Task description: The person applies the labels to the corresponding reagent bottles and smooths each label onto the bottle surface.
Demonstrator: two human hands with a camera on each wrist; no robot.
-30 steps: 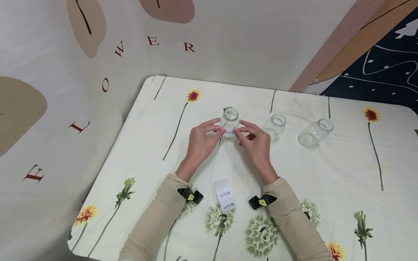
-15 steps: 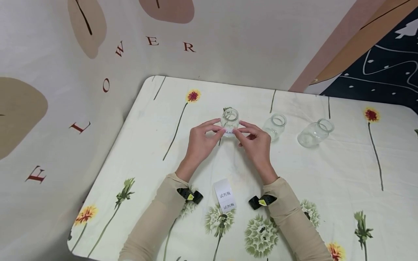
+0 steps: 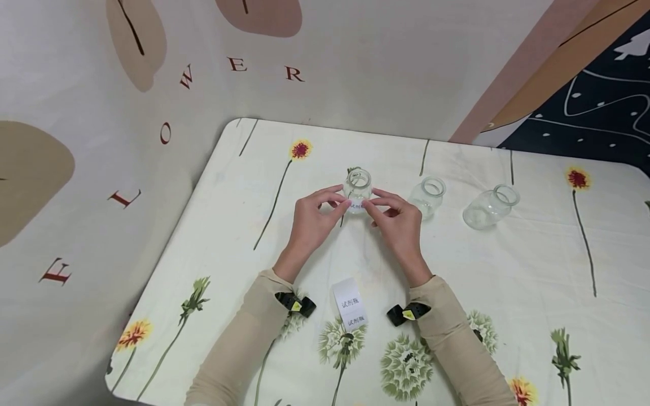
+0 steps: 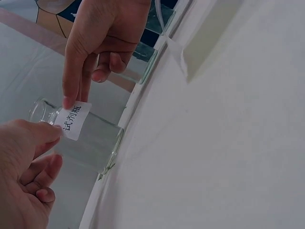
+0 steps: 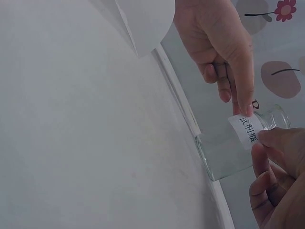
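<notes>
A small white label point(image 3: 357, 205) with handwritten characters lies across the front of a clear glass bottle point(image 3: 358, 190), which stands upright. My left hand point(image 3: 316, 217) pinches the label's left end, the thumb on its face. At the other end my right hand point(image 3: 398, 221) pinches it the same way. Other fingers of both hands are beside the bottle's sides. In the left wrist view the label point(image 4: 75, 120) sits below the bottle's neck, its writing facing out. The right wrist view shows the bottle's glass point(image 5: 224, 155) behind the label. Whether the label sticks to the glass, I cannot tell.
Two more glass bottles stand to the right: a nearer one point(image 3: 427, 197) close to my right hand and a tilted-looking one point(image 3: 490, 207) farther out. A strip of labels point(image 3: 349, 304) lies between my forearms on the flower-patterned tablecloth point(image 3: 533, 270). A printed backdrop point(image 3: 381, 73) rises behind.
</notes>
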